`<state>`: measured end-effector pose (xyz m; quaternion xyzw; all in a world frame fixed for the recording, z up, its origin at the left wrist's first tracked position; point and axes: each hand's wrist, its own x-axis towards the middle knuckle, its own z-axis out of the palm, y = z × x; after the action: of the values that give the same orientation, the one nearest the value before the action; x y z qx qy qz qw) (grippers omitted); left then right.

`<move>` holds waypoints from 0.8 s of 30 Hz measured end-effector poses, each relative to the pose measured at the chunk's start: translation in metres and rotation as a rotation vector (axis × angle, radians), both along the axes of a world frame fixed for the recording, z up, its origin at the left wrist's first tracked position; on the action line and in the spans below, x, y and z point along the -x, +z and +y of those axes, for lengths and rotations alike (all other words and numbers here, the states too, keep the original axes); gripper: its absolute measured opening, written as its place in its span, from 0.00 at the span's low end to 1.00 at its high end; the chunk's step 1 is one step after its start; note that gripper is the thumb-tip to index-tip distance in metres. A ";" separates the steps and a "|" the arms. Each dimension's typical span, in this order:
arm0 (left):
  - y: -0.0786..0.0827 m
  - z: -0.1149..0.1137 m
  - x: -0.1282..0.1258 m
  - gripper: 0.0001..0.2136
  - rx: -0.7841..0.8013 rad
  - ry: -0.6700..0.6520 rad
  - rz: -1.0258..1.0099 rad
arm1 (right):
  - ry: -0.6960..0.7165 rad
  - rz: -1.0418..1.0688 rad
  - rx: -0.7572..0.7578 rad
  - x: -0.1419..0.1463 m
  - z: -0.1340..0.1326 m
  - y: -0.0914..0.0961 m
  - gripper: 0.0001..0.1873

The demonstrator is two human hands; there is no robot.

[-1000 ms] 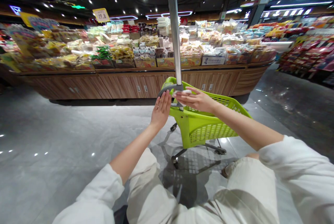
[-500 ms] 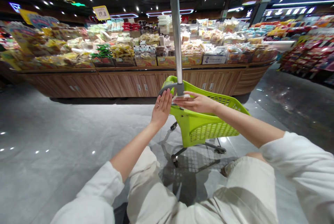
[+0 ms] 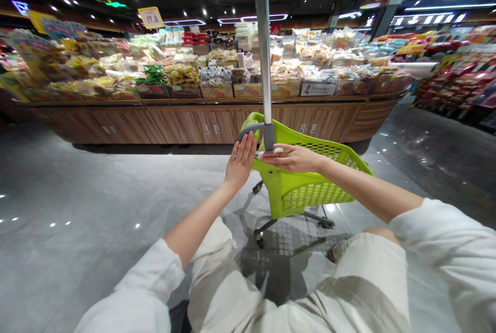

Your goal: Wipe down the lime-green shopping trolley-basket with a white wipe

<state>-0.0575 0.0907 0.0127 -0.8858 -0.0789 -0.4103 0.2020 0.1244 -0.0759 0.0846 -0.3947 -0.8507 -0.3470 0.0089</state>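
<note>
A green shopping cart (image 3: 277, 188) stands in front of me, with a grey handle (image 3: 250, 129) and a metal pole (image 3: 264, 64) rising from it. My left hand (image 3: 239, 162) lies against the handle's near end, its fingers straight and side by side. Just right of it, my right hand (image 3: 296, 158) presses a crumpled white cloth or tissue (image 3: 278, 150) to the cart's upper part, by the foot of the pole. Most of this white piece is hidden under the fingers.
Behind the cart runs a long wooden display counter (image 3: 182, 123) piled with packaged snacks. A price sign (image 3: 151, 17) stands above it. More packed shelves (image 3: 457, 74) are at the right. The grey tiled floor (image 3: 96, 203) is shiny.
My right hand has slid slightly down with the white piece, below the grey base of the pole. My left hand has stayed in place on the handle.
</note>
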 end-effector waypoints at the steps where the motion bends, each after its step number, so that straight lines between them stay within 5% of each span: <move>1: 0.000 0.000 0.000 0.31 0.001 -0.004 0.000 | -0.007 -0.005 0.002 -0.001 -0.001 0.003 0.30; 7: -0.003 0.003 -0.001 0.32 0.050 -0.035 0.001 | -0.125 0.115 -0.206 -0.001 0.005 0.059 0.35; 14: -0.006 0.005 -0.002 0.31 0.003 -0.032 -0.016 | 0.003 -0.027 -0.033 -0.001 -0.002 -0.001 0.29; 16: -0.005 0.004 -0.001 0.31 0.016 -0.028 -0.003 | -0.007 -0.038 -0.045 -0.002 -0.005 0.005 0.29; 21: -0.004 0.002 -0.002 0.30 0.040 -0.022 -0.001 | -0.131 0.160 -0.221 -0.003 0.002 0.060 0.34; 24: -0.003 0.002 -0.002 0.30 0.056 -0.034 0.001 | -0.108 0.174 -0.163 -0.002 0.003 0.051 0.35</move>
<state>-0.0559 0.0925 0.0094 -0.8924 -0.0754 -0.4109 0.1704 0.1262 -0.0727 0.1351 -0.4665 -0.7932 -0.3795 0.0959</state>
